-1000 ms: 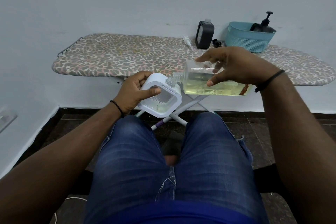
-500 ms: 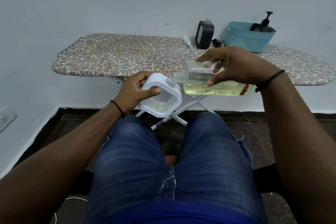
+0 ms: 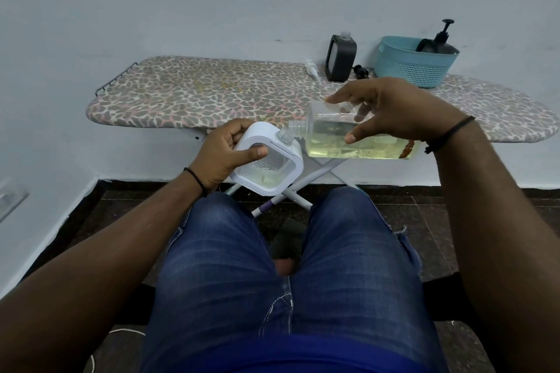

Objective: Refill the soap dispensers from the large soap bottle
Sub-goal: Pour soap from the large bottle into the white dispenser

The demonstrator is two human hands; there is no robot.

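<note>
Ironing board [image 3: 212, 94] behind, soap bottle [image 3: 348, 136] pour unchanged

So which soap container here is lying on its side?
The clear bottle of yellowish liquid, held level by the right hand. The black dispenser stands upright on the ironing board.
</note>
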